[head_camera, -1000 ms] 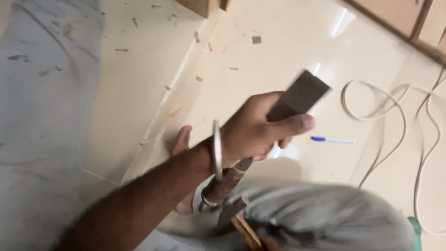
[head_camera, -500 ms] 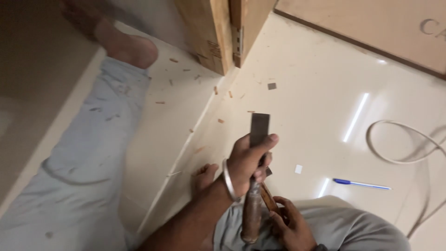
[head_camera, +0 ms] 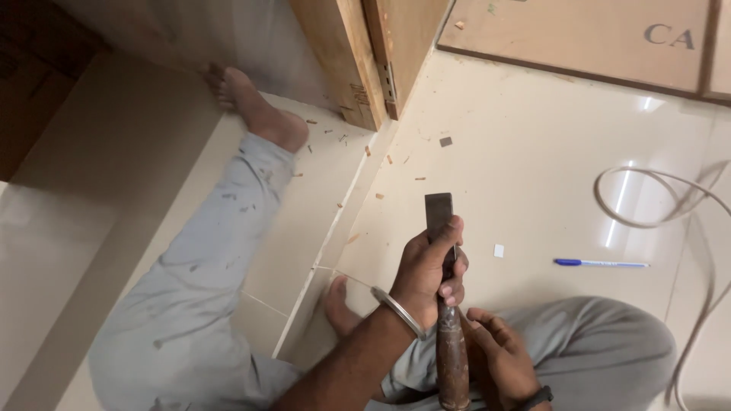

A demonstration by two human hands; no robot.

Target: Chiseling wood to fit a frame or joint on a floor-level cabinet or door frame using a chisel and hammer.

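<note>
Lower end of the wood-handled chisel with flat grey steel blade [head_camera: 449, 304] ran off the bottom edge of the frame; butt not visible. Middle of the tool was covered by fingers, so the join between blade and handle could not be made out.

Left hand [head_camera: 428, 268], a metal bangle at its wrist, came in from bottom centre, fingers wrapped fully around the shank just under the blade. Closed tight on the tool.

Right hand [head_camera: 499, 358] sat lower, beside the dark brown handle, fingers loosely curled and half open; whether it touched the handle, could not tell.

Chisel stood near upright over the lap, blade tip up, squared off, dull grey. Handle looked worn and stained.

Glossy cream tiled floor [head_camera: 533, 167] beneath, with a blue pen [head_camera: 600, 263] lying near the right knee.
</note>
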